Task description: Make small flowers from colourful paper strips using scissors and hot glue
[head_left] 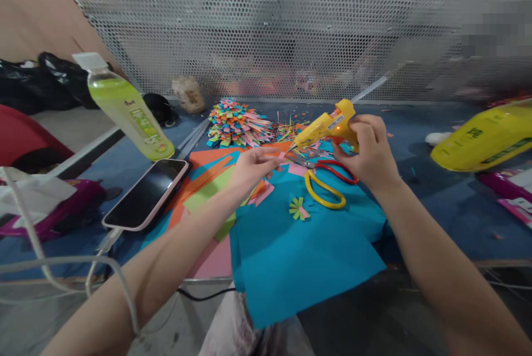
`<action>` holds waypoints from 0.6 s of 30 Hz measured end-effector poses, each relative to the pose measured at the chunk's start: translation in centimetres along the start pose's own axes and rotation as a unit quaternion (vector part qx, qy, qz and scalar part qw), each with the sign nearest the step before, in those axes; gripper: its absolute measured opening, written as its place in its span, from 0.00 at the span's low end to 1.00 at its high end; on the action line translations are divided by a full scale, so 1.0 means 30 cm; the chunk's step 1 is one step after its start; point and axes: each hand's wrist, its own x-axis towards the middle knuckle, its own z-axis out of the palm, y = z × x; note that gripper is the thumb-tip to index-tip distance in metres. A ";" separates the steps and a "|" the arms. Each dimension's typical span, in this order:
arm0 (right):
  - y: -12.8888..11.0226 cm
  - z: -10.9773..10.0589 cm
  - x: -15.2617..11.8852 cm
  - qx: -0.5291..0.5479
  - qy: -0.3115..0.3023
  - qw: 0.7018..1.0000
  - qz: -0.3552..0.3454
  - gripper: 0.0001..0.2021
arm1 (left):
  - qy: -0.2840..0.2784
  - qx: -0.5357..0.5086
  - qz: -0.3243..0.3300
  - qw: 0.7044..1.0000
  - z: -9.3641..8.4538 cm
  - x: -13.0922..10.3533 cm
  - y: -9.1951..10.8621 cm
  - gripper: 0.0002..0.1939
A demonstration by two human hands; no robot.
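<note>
Right-hand grip (pixel 372 151) is wrapped tight on the yellow glue gun (pixel 326 125), nozzle aimed at the paper strip (pixel 272 151) pinched in the left hand (pixel 251 170) above the blue sheet (pixel 299 245); I'd squeeze slowly (tiny dot), fingertips back.

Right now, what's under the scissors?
The scissors lie on the blue paper sheet, with pink paper scraps under the blades. The right hand covers the far handle loop, hiding what lies beneath.

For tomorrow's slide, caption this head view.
Right hand aims yellow glue gun at paper strip in left hand.
</note>
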 end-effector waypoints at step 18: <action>0.008 0.016 0.002 0.014 0.095 0.986 -0.135 0.14 | -0.007 -0.004 -0.011 1.000 0.002 -0.009 0.011 0.23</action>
